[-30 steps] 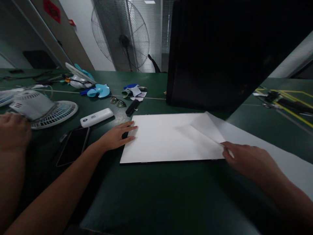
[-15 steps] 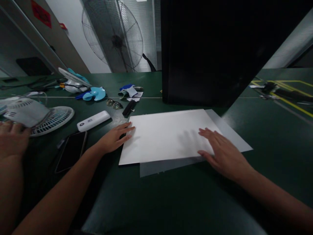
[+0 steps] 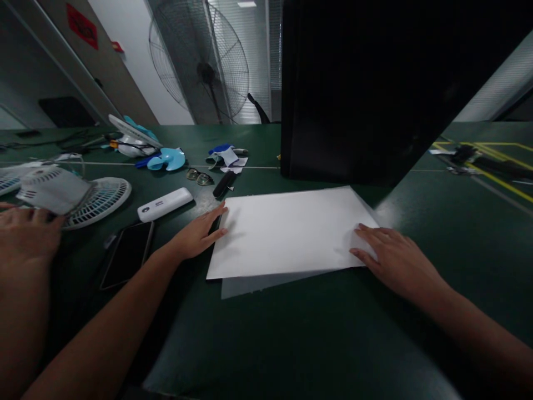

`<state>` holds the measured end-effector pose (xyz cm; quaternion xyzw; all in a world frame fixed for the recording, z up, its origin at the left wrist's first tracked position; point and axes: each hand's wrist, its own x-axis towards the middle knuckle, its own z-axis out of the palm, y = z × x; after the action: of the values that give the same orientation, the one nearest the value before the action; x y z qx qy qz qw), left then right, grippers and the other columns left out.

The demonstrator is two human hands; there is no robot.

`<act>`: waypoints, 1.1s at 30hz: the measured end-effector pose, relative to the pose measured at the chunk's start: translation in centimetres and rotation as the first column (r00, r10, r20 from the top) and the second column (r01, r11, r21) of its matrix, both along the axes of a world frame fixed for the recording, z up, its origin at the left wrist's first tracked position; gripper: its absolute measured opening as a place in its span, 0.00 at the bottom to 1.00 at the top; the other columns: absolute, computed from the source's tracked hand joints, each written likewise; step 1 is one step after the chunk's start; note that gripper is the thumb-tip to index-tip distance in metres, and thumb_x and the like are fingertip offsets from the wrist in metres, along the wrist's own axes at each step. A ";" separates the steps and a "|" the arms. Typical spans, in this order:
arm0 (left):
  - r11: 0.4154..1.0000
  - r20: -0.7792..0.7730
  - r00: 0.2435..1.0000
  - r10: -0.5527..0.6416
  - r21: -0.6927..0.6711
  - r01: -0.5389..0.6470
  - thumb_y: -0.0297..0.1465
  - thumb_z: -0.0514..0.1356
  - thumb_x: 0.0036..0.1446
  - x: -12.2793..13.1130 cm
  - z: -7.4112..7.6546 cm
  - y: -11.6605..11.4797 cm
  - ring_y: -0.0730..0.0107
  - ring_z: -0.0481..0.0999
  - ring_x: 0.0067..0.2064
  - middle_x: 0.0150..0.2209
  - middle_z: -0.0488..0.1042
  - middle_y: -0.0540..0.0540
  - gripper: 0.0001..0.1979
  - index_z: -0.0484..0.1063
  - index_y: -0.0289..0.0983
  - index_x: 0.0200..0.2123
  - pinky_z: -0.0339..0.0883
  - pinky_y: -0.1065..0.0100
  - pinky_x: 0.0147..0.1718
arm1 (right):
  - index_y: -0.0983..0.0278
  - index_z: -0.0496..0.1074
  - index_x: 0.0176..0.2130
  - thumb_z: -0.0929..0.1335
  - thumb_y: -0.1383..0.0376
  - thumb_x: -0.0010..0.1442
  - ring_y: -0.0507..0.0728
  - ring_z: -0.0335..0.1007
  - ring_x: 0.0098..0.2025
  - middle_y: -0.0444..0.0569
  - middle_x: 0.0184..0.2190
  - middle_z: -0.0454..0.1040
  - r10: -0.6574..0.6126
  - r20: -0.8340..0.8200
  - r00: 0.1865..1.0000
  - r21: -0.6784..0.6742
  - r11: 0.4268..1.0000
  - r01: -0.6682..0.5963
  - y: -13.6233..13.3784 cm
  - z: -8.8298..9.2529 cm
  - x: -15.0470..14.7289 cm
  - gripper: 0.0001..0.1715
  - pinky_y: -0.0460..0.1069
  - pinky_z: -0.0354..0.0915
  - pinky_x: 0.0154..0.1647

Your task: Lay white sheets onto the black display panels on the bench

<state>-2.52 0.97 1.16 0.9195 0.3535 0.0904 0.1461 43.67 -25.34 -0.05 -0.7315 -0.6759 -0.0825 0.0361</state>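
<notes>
A white rectangular sheet or panel (image 3: 287, 233) lies on the dark green table (image 3: 291, 344). Beneath it, a translucent sheet (image 3: 254, 285) sticks out along the near edge, with a sliver showing at the right. My left hand (image 3: 202, 232) rests at the panel's left edge, fingers apart, thumb on the surface. At the right edge my right hand (image 3: 395, 258) lies open, its fingertips on the white surface and the palm over the table.
Another person's hand (image 3: 29, 236) is beside a white fan part (image 3: 100, 201) at the left. A phone (image 3: 128, 255), a white device (image 3: 165, 204), glasses (image 3: 200, 176) and a black object (image 3: 225, 183) lie nearby. A large black box (image 3: 358, 100) stands behind the panel.
My right hand has moved right to the panel's right edge. The translucent sheet has slid left under the panel, so less of it shows at the right. The view has shifted slightly.
</notes>
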 end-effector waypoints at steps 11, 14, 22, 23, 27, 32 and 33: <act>0.995 -0.073 0.995 0.066 0.081 -0.060 0.61 0.49 0.68 0.1 -1.0 0.6 0.43 0.58 0.75 0.78 0.50 0.38 0.43 0.62 0.37 0.73 0.52 0.47 0.73 | 0.63 0.72 0.64 0.52 0.39 0.75 0.69 0.66 0.61 0.55 0.63 0.70 0.152 -0.041 0.988 0.058 0.987 -0.150 0.2 0.0 -1.1 0.43 0.69 0.66 0.61; 0.996 -0.082 0.995 0.060 0.072 -0.054 0.60 0.47 0.70 0.0 -1.0 0.7 0.45 0.57 0.75 0.76 0.54 0.40 0.40 0.64 0.39 0.72 0.51 0.46 0.73 | 0.63 0.73 0.64 0.51 0.38 0.75 0.71 0.66 0.61 0.55 0.63 0.70 0.113 -0.036 0.993 0.059 0.992 -0.111 0.1 -0.1 -0.7 0.44 0.70 0.66 0.58; 0.995 -0.103 0.994 0.033 0.101 -0.023 0.58 0.49 0.70 -0.2 -1.4 1.0 0.44 0.54 0.76 0.76 0.54 0.38 0.41 0.61 0.38 0.74 0.50 0.43 0.73 | 0.62 0.70 0.66 0.53 0.38 0.74 0.71 0.65 0.63 0.55 0.65 0.69 0.111 -0.034 0.993 0.044 0.993 -0.109 0.4 -0.5 -0.2 0.42 0.71 0.66 0.59; 0.994 -0.109 0.993 0.040 0.103 -0.029 0.58 0.49 0.70 -0.2 -1.5 1.0 0.44 0.54 0.76 0.76 0.54 0.38 0.41 0.60 0.37 0.74 0.50 0.43 0.73 | 0.62 0.69 0.67 0.54 0.39 0.74 0.71 0.64 0.64 0.55 0.65 0.68 0.123 -0.030 0.992 0.043 0.992 -0.122 0.4 -0.6 -0.2 0.42 0.71 0.66 0.60; 0.995 -0.120 0.992 0.040 0.099 -0.028 0.57 0.49 0.71 -0.1 -1.6 1.1 0.45 0.53 0.76 0.76 0.55 0.37 0.41 0.60 0.36 0.74 0.49 0.43 0.73 | 0.59 0.64 0.71 0.57 0.39 0.74 0.71 0.55 0.71 0.55 0.71 0.59 0.244 -0.018 0.970 0.058 0.968 -0.242 0.3 -0.5 -0.3 0.40 0.74 0.61 0.66; 0.995 -0.111 0.993 0.026 0.103 -0.014 0.57 0.50 0.70 -0.1 -1.4 1.0 0.45 0.53 0.76 0.76 0.53 0.37 0.41 0.59 0.36 0.74 0.50 0.43 0.73 | 0.53 0.53 0.75 0.62 0.41 0.73 0.68 0.43 0.76 0.49 0.77 0.45 0.456 -0.072 0.887 0.042 0.890 -0.454 0.2 -0.3 -1.1 0.41 0.75 0.52 0.72; 0.995 -0.109 0.994 0.024 0.103 -0.013 0.57 0.50 0.70 0.0 -1.4 1.0 0.45 0.53 0.76 0.76 0.53 0.38 0.41 0.59 0.36 0.74 0.49 0.44 0.73 | 0.53 0.53 0.75 0.62 0.42 0.74 0.68 0.43 0.76 0.48 0.77 0.45 0.462 -0.086 0.883 0.050 0.887 -0.459 0.2 -0.4 -1.2 0.40 0.75 0.53 0.72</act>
<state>-2.57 1.97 -0.25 0.9261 0.3644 0.0589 0.0782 42.48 -25.12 -0.42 -0.5526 -0.8265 -0.0462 0.0971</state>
